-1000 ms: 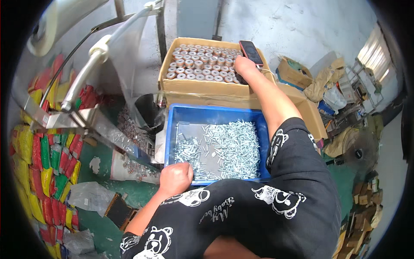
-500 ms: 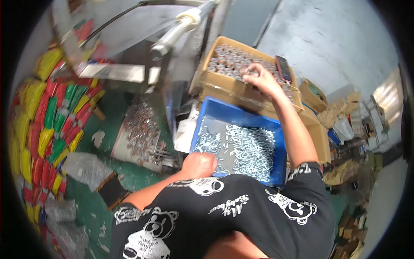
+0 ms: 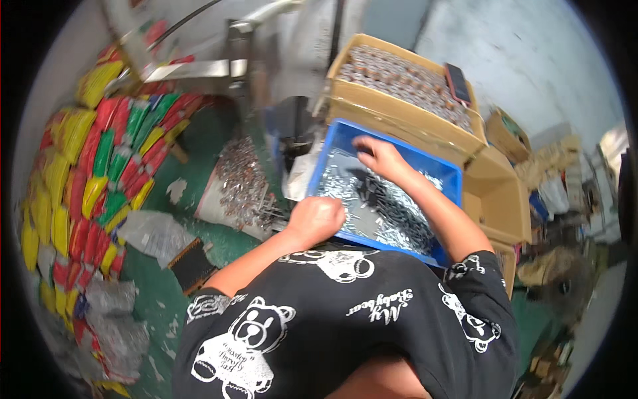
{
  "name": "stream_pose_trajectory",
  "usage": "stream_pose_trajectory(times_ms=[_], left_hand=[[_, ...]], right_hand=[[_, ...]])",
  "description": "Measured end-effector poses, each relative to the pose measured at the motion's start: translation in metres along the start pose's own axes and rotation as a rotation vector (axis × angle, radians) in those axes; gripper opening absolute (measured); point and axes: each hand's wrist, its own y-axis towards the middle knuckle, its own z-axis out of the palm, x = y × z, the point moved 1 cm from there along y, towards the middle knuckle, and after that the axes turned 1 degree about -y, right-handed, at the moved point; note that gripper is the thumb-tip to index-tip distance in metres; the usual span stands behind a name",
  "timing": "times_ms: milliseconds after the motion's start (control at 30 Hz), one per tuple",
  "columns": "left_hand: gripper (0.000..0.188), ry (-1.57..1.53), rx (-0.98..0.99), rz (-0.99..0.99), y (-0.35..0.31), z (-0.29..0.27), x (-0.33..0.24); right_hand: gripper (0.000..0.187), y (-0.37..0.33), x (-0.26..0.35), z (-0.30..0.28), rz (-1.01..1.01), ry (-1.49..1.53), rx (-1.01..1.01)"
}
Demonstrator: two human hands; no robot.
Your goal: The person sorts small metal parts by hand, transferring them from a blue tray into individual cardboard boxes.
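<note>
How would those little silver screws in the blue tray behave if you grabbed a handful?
The silver screws look like small loose metal pieces heaped in the blue tray, so a handful would probably feel heavy for its size. Being separate and shiny, some would likely slip between the fingers. The right hand rests on the pile with fingers spread; the pieces would probably shift and slide rather than roll far.
</note>
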Motion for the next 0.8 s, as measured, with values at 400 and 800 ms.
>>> stream_pose_trajectory(times_ms=[400, 800], left_hand=[[0.028, 0.197, 0.031, 0.015, 0.003, 0.001, -0.010], [0.028, 0.215, 0.000, -0.043, 0.002, 0.002, -0.015]], right_hand=[[0.035, -0.173, -0.063, -0.011, 0.332, -0.606, 0.412], [0.017, -0.162, -0.097, -0.023, 0.199, -0.370, 0.374]])
